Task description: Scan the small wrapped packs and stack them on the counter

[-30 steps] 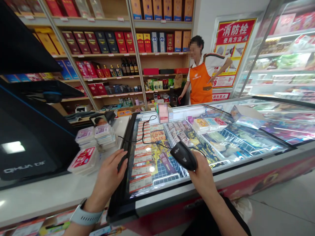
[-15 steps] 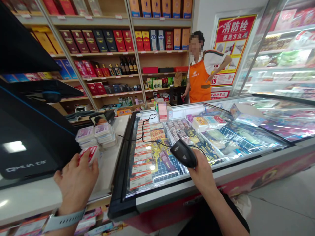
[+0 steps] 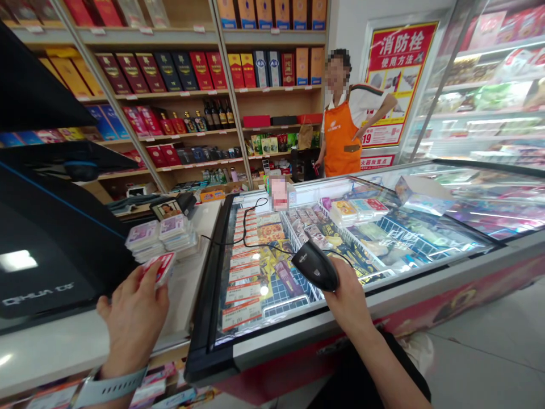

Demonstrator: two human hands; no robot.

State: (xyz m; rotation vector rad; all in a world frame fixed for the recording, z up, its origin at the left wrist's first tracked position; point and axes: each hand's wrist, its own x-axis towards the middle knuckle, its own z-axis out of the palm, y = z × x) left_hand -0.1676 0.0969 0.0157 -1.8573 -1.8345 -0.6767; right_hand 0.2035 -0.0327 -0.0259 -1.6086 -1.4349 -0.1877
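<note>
My left hand (image 3: 135, 309), with a watch on the wrist, has its fingers on a small clear plastic box with a red label (image 3: 162, 268) over the white counter (image 3: 181, 301). Its fingertips are partly hidden. Just beyond lie stacks of similar boxes with purple-and-white labels (image 3: 159, 234). Closed around the handle of a black barcode scanner (image 3: 314, 266) is my right hand (image 3: 347, 289), held above the glass-topped freezer (image 3: 249, 335). The scanner's nose points left, and its cable (image 3: 244, 224) loops over the glass.
More boxes with yellow, blue and red labels (image 3: 357, 209) sit on the freezer glass, with an open carton (image 3: 421, 193) farther right. A dark checkout machine (image 3: 51, 244) stands at left. Behind the freezer, a person in an orange apron (image 3: 344, 139) stands by shelves (image 3: 181, 94).
The view has shifted slightly. The red-labelled box shows more of itself beyond my left fingers, seemingly tilted a little. My right hand keeps the scanner in almost the same place.
</note>
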